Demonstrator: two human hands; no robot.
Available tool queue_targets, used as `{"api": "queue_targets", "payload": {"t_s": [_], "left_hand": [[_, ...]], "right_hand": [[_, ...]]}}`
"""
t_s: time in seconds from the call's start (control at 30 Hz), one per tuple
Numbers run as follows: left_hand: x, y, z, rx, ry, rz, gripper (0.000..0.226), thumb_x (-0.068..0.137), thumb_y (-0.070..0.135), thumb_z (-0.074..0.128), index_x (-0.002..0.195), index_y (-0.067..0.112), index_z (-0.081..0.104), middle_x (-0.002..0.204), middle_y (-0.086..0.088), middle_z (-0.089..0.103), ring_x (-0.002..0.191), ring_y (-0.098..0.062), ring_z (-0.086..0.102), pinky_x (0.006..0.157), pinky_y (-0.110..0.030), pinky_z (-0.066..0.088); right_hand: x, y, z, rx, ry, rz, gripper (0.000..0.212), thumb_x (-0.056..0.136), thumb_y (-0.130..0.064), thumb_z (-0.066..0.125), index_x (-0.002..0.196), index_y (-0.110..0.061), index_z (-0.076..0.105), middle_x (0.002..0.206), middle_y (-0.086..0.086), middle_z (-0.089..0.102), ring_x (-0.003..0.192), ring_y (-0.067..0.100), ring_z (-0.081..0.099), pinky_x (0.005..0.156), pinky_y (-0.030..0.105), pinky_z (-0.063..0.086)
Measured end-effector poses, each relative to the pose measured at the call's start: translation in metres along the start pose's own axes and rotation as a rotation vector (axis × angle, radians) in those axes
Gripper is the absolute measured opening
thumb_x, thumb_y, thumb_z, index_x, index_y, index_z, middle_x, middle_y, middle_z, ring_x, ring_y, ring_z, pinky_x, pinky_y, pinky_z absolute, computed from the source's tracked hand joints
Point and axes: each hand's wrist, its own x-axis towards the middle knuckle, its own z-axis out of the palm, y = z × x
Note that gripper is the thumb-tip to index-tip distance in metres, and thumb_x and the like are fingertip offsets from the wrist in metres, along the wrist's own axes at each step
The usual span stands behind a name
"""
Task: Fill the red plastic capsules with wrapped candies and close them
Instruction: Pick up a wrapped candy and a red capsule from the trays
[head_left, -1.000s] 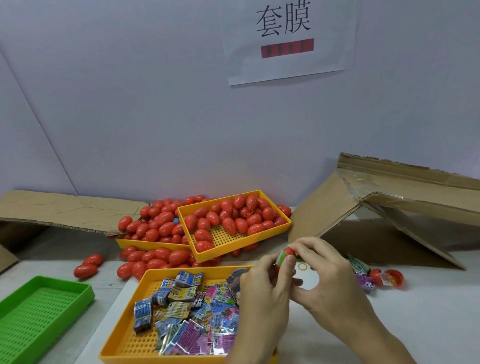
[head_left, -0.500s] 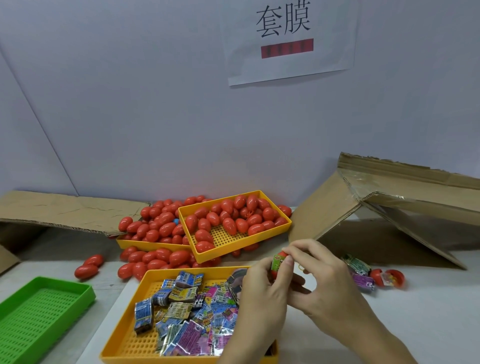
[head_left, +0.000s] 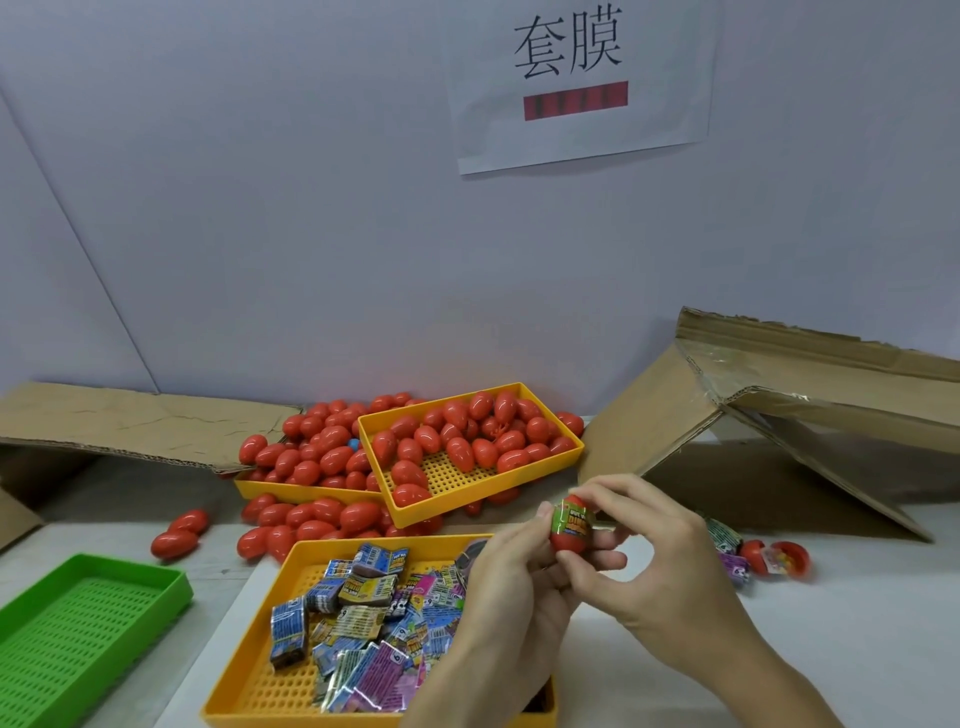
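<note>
Red capsule (head_left: 570, 526) with a green sleeve around it sits upright in the lower middle of the frame. Left hand (head_left: 506, 577) curls its fingers round it from the left. Right hand (head_left: 657, 564) pinches its top and bottom.

Near tray (head_left: 244, 691) of wrapped candies (head_left: 363, 623) at desk (head_left: 831, 649) front centre. Empty tray (head_left: 156, 582) to its left. Behind: two trays of capsules (head_left: 457, 447), the right one (head_left: 519, 488) propped on the left one (head_left: 291, 491), loose capsules between. Cardboard box (head_left: 779, 415) at right rear; flat cardboard (head_left: 130, 421) at left rear. Paper sign (head_left: 576, 78) on the wall (head_left: 260, 208) behind.
</note>
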Motion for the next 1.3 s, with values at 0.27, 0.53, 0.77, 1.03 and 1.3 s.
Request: {"api": "queue_targets", "payload": {"t_s": [0.27, 0.53, 0.77, 1.03, 1.3], "left_hand": [[-0.002, -0.001, 0.0, -0.114, 0.015, -0.034, 0.037, 0.102, 0.018, 0.043, 0.116, -0.013, 0.056, 0.086, -0.033, 0.067, 0.069, -0.034, 0.071, 0.059, -0.033, 0.059], [0.001, -0.003, 0.0, -0.025, 0.036, 0.063, 0.031, 0.087, 0.02, 0.061, 0.102, -0.004, 0.073, 0.104, -0.032, 0.069, 0.091, -0.04, 0.072, 0.07, -0.035, 0.061], [0.005, -0.004, -0.005, 0.253, 0.125, 0.271, 0.034, 0.079, 0.025, 0.072, 0.106, 0.005, 0.072, 0.099, -0.015, 0.075, 0.094, -0.028, 0.073, 0.073, -0.029, 0.061], [0.006, -0.004, -0.005, 0.2, 0.077, 0.109, 0.04, 0.104, 0.027, 0.042, 0.106, -0.003, 0.068, 0.096, -0.026, 0.073, 0.088, -0.037, 0.073, 0.072, -0.036, 0.062], [0.009, -0.004, -0.008, 0.155, 0.041, 0.146, 0.036, 0.091, 0.033, 0.059, 0.097, 0.0, 0.075, 0.097, -0.025, 0.073, 0.083, -0.033, 0.073, 0.071, -0.035, 0.062]], "right_hand": [[-0.005, -0.004, 0.01, 0.263, -0.024, 0.157, 0.047, 0.081, -0.021, 0.074, 0.122, -0.039, 0.06, 0.114, -0.025, 0.064, 0.111, 0.006, 0.062, 0.087, 0.025, 0.055], [-0.002, 0.0, 0.013, 0.618, -0.075, 0.394, 0.042, 0.09, -0.003, 0.06, 0.12, -0.033, 0.062, 0.114, -0.012, 0.07, 0.112, 0.008, 0.063, 0.088, 0.02, 0.053], [-0.003, 0.002, 0.025, 1.083, -0.111, 0.581, 0.048, 0.082, -0.013, 0.056, 0.129, -0.021, 0.057, 0.125, 0.003, 0.067, 0.118, 0.022, 0.063, 0.088, 0.036, 0.057], [-0.005, -0.007, 0.017, 0.364, 0.006, 0.3, 0.03, 0.077, -0.042, 0.067, 0.106, -0.047, 0.062, 0.1, -0.026, 0.069, 0.101, -0.004, 0.063, 0.073, 0.01, 0.052], [-0.005, -0.005, 0.02, 0.272, 0.023, 0.255, 0.044, 0.077, -0.045, 0.065, 0.12, -0.046, 0.055, 0.105, -0.032, 0.064, 0.105, -0.005, 0.06, 0.079, 0.013, 0.052]]}}
